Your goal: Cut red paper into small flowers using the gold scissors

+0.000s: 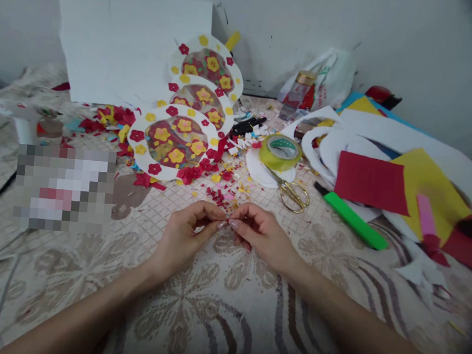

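My left hand (192, 228) and my right hand (258, 231) meet fingertip to fingertip above the patterned cloth. Between their pinched fingers shows a tiny red piece (228, 219), mostly hidden; its shape I cannot make out. Just beyond the fingers lie red and yellow paper scraps (222, 195). Three white paper rings with clear middles, decorated with red and yellow paper flowers, stand overlapped behind; the front ring (136, 160) is closest to my left hand. Gold-handled scissors (294, 196) rest beyond my right hand, beside a roll of yellow tape (280, 152) on white paper circles.
A green cutter (354, 220) lies at the right, near red paper (372, 180) and yellow paper (437, 189). A white glue gun (22, 117) and cords stand left. White board (127, 46), a gold-capped jar (297, 97) and a plastic bag (335, 78) are at the wall.
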`<action>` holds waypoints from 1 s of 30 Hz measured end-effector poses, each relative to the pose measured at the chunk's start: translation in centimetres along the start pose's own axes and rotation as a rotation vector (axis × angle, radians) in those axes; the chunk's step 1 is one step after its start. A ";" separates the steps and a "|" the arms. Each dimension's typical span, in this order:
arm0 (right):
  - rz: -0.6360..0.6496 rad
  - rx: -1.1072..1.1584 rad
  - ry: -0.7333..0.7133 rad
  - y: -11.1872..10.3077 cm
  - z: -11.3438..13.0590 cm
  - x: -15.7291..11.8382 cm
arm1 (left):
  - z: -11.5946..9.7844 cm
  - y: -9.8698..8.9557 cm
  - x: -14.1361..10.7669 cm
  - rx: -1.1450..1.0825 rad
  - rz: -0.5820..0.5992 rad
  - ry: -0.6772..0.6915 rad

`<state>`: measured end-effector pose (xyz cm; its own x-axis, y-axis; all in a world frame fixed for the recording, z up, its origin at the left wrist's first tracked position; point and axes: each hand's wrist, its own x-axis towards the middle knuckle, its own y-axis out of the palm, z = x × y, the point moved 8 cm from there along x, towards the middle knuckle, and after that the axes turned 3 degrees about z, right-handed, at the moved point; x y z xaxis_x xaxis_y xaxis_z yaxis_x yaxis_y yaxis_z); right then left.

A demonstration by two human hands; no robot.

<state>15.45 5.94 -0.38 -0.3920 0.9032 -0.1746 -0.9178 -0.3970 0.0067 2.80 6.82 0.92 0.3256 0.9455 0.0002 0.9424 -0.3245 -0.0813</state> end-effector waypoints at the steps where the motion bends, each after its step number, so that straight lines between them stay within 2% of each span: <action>1: 0.003 -0.014 -0.010 0.0 0.1 0.0 | 0.1 0.1 0.1 -0.032 0.015 -0.015; 11: -0.009 -0.169 -0.162 -0.1 1.4 -0.2 | 1.4 0.3 0.4 -0.262 0.092 -0.160; 26: -0.027 -0.276 -0.266 -0.1 2.0 -0.5 | 1.9 0.3 0.4 -0.290 0.110 -0.170; 30: -0.042 -0.278 -0.263 -0.1 1.9 -0.5 | 1.5 0.3 0.4 -0.239 0.095 -0.143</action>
<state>15.59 5.87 1.62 -0.3900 0.9164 0.0899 -0.8956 -0.3549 -0.2683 3.06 7.16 -0.58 0.4148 0.8994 -0.1378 0.9052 -0.3924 0.1631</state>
